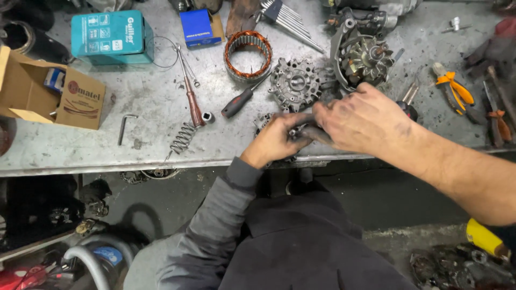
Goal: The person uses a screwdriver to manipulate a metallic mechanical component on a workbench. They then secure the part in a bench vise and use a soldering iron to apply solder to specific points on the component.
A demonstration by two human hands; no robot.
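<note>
Dark sleeve (pixel 215 225) nearest; left hand (pixel 274 140) and right hand (pixel 359 119) both grip a small metal part (pixel 307 130) at the desk (pixel 134 107) edge. Best braced low, turned gently.

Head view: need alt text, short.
Both hands, left hand and right hand, grip a small dark metal part at the edge of a worn metal workbench. Behind them lie a copper-wound stator ring, a grey finned housing, a black-handled screwdriver and orange pliers.
</note>
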